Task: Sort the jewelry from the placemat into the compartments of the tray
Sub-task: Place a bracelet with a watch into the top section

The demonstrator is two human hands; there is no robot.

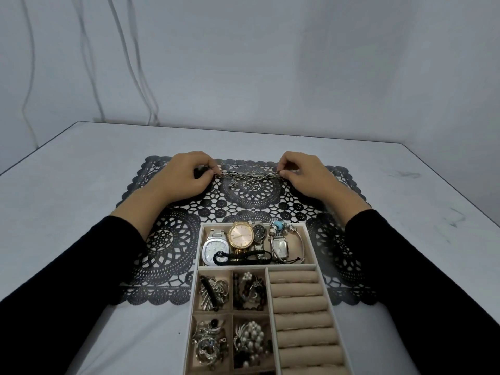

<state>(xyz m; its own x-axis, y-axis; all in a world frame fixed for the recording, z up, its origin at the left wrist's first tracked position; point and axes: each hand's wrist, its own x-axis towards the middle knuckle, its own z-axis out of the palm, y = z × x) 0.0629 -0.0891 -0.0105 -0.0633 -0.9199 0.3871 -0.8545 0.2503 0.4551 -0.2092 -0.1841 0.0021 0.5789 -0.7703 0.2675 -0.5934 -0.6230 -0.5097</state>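
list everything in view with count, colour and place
table: one, pale grey, under everything
placemat: one, black lace, on table
chain: one, silver, stretched above the placemat's far side
tray: one, beige, partly on placemat
watches: four, silver, gold, dark, tray's far compartment
cord bracelet: one, black, across the watches
ring rolls: several, beige, tray's right column
mixed jewelry: many, silver, black, pearl, four small compartments
hands: two, black-sleeved, left hand and right hand each pinching a chain end

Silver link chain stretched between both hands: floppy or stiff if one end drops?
Likely floppy: the silver link chain looks taut only because the left hand and right hand pinch its ends. Its hanging charm may snag the black lace placemat.
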